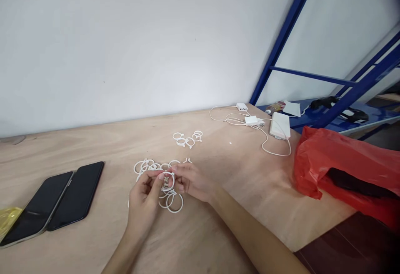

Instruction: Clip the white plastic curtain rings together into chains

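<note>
Between my two hands is a small white plastic ring (173, 181) with a little tab, held up over the table. My left hand (145, 190) pinches its left side between thumb and fingers. On the other side my right hand (190, 180) has its fingers closed at the ring's upper right edge. Beneath and around both hands lies a loose pile of similar white rings (175, 203), partly hidden by the fingers. Farther back, a smaller group of white rings (189, 138) rests on the wooden table (218, 228).
Two black phones (76, 197) lie at the left beside yellow plastic (9, 219). White chargers (251, 120) with tangled cables and a white box (280, 124) are at the back right. A red plastic bag (346, 149) sits on the right edge, near a blue metal frame (281, 36).
</note>
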The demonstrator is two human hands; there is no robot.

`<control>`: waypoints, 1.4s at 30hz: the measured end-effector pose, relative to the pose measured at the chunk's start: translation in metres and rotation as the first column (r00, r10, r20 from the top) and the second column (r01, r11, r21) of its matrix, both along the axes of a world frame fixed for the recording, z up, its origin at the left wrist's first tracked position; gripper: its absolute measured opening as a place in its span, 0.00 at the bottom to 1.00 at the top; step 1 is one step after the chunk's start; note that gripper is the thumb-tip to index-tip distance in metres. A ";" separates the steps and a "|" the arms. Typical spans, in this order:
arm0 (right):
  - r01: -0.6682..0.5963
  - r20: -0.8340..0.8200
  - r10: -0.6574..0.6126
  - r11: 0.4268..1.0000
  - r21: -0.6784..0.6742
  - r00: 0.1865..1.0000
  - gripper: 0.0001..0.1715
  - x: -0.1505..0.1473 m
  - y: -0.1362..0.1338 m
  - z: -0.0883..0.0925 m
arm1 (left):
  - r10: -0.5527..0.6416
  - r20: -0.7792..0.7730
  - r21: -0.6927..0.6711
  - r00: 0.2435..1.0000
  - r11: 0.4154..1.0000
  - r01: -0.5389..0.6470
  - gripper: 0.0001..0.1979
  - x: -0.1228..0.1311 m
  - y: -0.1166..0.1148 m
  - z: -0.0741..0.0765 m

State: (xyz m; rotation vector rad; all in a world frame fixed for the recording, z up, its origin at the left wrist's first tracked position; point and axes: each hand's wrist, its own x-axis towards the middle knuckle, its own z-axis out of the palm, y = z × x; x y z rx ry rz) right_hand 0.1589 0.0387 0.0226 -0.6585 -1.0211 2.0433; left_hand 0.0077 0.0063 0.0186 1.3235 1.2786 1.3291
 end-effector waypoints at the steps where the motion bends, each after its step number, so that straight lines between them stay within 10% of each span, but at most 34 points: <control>1: -0.022 -0.012 0.022 1.000 0.001 1.000 0.18 0.000 0.000 -0.001 | 0.032 0.034 -0.008 0.999 0.999 -0.031 0.15 0.000 0.001 0.000; 9: -0.032 -0.037 0.032 0.999 -0.002 0.999 0.13 0.000 -0.007 0.002 | -0.112 0.439 -0.154 0.892 0.968 0.197 0.13 -0.001 0.003 0.006; 17: 0.003 -0.012 -0.004 0.997 -0.071 1.000 0.16 -0.003 -0.010 0.003 | -0.299 0.470 -0.251 0.831 0.857 0.450 0.21 0.002 -0.002 0.016; 23: 0.018 -0.229 -0.056 0.986 -0.165 0.972 0.20 -0.009 -0.011 0.000 | -0.192 0.738 -0.164 0.647 0.879 0.448 0.20 0.004 -0.003 0.013; 28: 0.246 0.051 -0.244 0.969 -0.033 0.968 0.13 -0.010 -0.008 0.002 | -0.227 0.327 -0.109 0.917 0.955 0.275 0.17 -0.001 0.002 0.008; 32: 0.467 0.415 -0.665 0.739 0.486 0.621 0.11 0.006 0.010 -0.011 | -0.040 -0.402 0.199 0.915 0.971 0.130 0.09 -0.005 0.002 -0.002; 35: 0.297 0.437 -0.848 0.518 0.802 0.301 0.11 0.025 0.028 -0.028 | 0.042 -0.595 0.271 0.803 0.951 0.151 0.08 -0.004 0.000 -0.011; 42: -0.160 0.570 -0.822 0.564 0.810 -0.009 0.27 0.040 0.055 -0.050 | 0.008 -0.566 0.259 0.825 0.951 0.169 0.14 0.000 -0.001 -0.017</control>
